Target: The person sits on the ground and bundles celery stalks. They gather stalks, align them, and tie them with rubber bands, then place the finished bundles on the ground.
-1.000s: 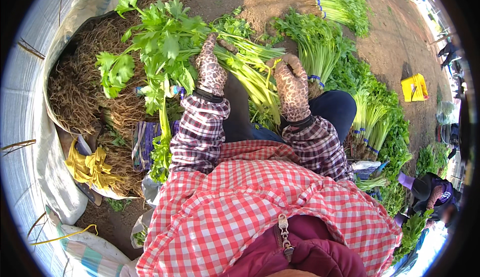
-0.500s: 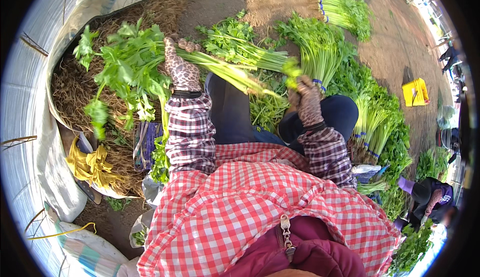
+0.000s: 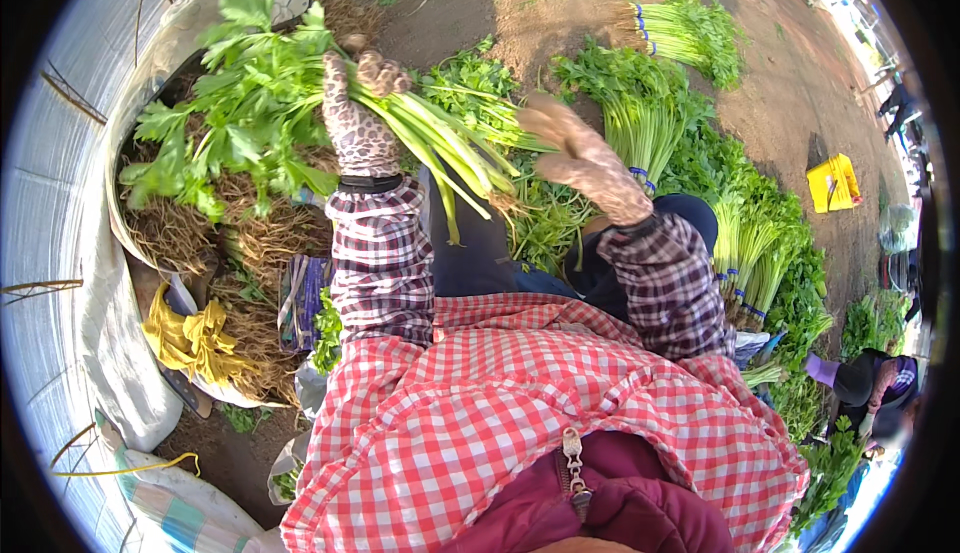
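Note:
My left hand (image 3: 358,118), in a leopard-print glove, is closed round a bunch of celery (image 3: 435,133). Its leaves fan out to the left, and the pale stalks slant down to the right with roots at their ends. To the right of those stalk ends, my right hand (image 3: 590,161) has its fingers stretched out and a little blurred by motion, with nothing visible in them. Behind the held bunch lies more loose celery (image 3: 478,93). Loose green stems (image 3: 548,225) lie between my legs, under the right hand.
Tied celery bundles (image 3: 640,118) lie at the right, with more (image 3: 755,243) beside my knee and another group (image 3: 685,33) farther off. A pale sack (image 3: 90,323) with dry roots (image 3: 255,323) stands at left, a yellow cloth (image 3: 190,333) on it. A co-worker (image 3: 880,383) bends at far right.
My right hand has let go of the small green piece it held, moved up and left, and opened. The held celery has swung slightly upward, its leaves now higher.

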{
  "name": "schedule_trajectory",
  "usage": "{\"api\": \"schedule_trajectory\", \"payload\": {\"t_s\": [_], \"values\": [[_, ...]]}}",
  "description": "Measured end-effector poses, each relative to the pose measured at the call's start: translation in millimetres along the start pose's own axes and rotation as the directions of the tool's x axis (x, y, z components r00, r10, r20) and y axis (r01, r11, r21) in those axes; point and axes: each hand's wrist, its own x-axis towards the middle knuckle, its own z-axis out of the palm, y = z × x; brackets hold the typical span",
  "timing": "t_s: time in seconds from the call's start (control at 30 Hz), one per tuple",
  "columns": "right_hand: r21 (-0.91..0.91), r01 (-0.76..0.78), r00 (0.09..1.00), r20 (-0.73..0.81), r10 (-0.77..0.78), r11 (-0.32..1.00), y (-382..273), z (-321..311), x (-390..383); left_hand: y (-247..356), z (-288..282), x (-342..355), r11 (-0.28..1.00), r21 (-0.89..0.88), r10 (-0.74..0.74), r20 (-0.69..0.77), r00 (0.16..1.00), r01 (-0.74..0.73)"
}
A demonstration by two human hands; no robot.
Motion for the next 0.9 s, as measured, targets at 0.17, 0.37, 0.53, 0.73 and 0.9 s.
{"api": "schedule_trajectory", "payload": {"t_s": [0.17, 0.37, 0.53, 0.73, 0.9], "values": [[-0.032, -0.114, 0.993, -0.039, 0.112, 0.993, -12.9, 58.8, 47.0, -47.2, 24.2, 11.5, 0.998, 0.055, -0.040, 0.012, 0.999, 0.039], [0.020, -0.289, 0.952, -0.103, 0.289, 0.957, -18.4, 23.4, 26.2, -89.1, 15.2, 22.2, 0.986, 0.124, -0.106, -0.086, 0.991, 0.116], [-0.961, -0.243, 0.962, -0.256, -0.093, 0.130, -75.9, -84.3, 15.7, -82.8, 28.1, -13.3, 0.388, 0.709, -0.664, -0.228, 0.712, 0.589], [-0.984, 0.089, 0.994, 0.079, 0.073, -0.153, -124.6, -105.1, 6.4, -93.2, 75.1, -12.4, 0.232, 0.973, -0.545, 0.120, 0.830, 0.012], [-0.950, 0.299, 0.951, 0.288, 0.114, -0.096, -119.7, -68.1, 9.8, -158.3, 67.0, 3.5, 0.186, 0.942, -0.781, -0.031, 0.623, 0.281]]}}
